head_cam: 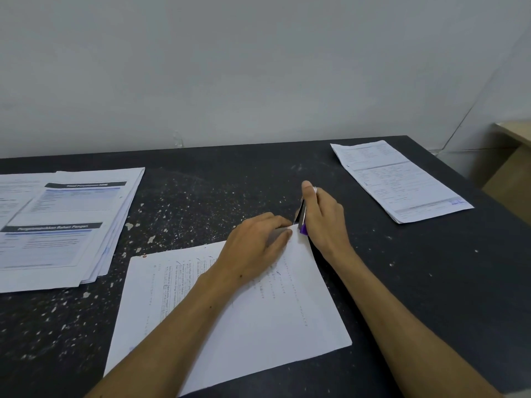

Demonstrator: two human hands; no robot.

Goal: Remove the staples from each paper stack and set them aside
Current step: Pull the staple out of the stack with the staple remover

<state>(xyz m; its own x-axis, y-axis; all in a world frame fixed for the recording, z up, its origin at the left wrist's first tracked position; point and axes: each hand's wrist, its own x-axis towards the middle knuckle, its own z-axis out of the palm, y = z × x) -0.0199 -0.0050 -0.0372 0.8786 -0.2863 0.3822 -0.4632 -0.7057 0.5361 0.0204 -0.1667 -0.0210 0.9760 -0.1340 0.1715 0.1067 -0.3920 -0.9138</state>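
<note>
A white paper stack (258, 326) with printed lines lies in front of me on the dark table. My left hand (253, 248) presses flat on its far right corner, fingers together. My right hand (321, 222) grips a purple and silver staple remover (301, 219), held upright with its lower tip at that same corner, just beside my left fingertips. The staple itself is hidden by my fingers and the tool.
A thick pile of printed papers (66, 225) lies at the left. Another paper stack (399, 179) lies at the far right. The dark table (201, 196) is speckled with white flecks. A wooden piece of furniture (514, 156) stands beyond the right edge.
</note>
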